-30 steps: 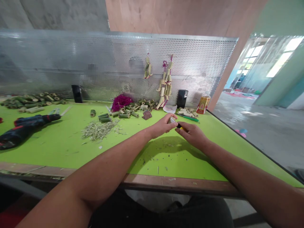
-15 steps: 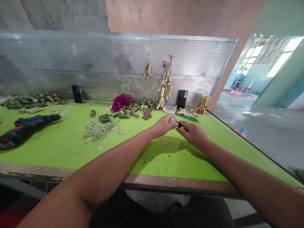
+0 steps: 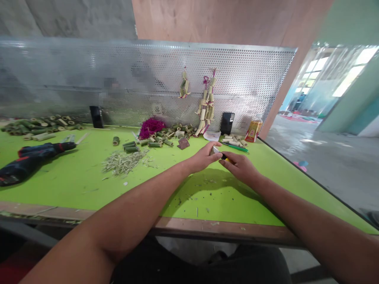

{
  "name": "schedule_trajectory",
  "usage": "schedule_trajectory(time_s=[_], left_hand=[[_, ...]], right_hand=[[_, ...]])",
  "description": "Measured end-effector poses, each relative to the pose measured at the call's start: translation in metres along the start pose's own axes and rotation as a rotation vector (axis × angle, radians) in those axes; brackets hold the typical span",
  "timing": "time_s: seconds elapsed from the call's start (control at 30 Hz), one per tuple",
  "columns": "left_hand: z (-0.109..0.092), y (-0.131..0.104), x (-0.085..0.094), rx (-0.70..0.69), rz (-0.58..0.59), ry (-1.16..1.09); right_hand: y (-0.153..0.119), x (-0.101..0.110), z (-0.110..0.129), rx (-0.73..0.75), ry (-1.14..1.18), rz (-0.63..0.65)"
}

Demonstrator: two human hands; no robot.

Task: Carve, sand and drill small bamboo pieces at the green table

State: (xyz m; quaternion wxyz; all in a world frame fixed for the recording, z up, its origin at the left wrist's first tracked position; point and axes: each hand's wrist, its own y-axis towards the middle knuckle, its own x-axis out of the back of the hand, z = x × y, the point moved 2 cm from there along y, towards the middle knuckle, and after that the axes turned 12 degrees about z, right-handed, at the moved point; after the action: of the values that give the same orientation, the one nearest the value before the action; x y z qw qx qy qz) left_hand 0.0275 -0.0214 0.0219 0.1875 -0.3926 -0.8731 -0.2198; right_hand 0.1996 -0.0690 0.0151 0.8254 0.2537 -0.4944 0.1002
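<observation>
Both hands meet above the front right of the green table. My left hand (image 3: pixel 203 158) is closed around a short pale bamboo piece (image 3: pixel 212 150), mostly covered by the fingers. Wrapped around a utility knife (image 3: pixel 224 156) with a black and yellow handle is my right hand (image 3: pixel 243 165). The knife's light blade lies against the bamboo piece, close to the left thumb. Small dark crumbs and shavings (image 3: pixel 207 197) are scattered on the table below the hands.
A cordless drill (image 3: pixel 35 156) lies at the left. Bamboo shavings (image 3: pixel 122 161), cut bamboo tubes (image 3: pixel 160 138) and purple string (image 3: pixel 151 128) spread across the middle. Phones (image 3: pixel 227 123) and a drink bottle (image 3: pixel 254 129) stand along the perforated metal panel (image 3: pixel 118 79), where bamboo figures (image 3: pixel 204 106) hang.
The knife blade has tilted slightly against the bamboo piece and shows brighter now. Both hands stay in nearly the same place.
</observation>
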Motion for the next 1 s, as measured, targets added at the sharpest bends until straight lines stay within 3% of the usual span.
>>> schedule_trajectory(time_s=[0.33, 0.73, 0.83, 1.0], left_hand=[[-0.0048, -0.0022, 0.0008, -0.012, 0.072, 0.056], [-0.0035, 0.0038, 0.0018, -0.033, -0.114, 0.222], [-0.0004, 0.0038, -0.0008, -0.012, -0.115, 0.147], [0.0041, 0.0029, -0.0050, 0.004, 0.010, -0.057]], right_hand=[[-0.0007, 0.0011, 0.0008, -0.004, -0.004, 0.015], [-0.0016, 0.0039, 0.0046, -0.058, -0.134, -0.079], [-0.0002, 0.0028, 0.0036, -0.055, -0.094, -0.073], [0.0002, 0.0001, 0.0004, -0.040, -0.068, -0.006]])
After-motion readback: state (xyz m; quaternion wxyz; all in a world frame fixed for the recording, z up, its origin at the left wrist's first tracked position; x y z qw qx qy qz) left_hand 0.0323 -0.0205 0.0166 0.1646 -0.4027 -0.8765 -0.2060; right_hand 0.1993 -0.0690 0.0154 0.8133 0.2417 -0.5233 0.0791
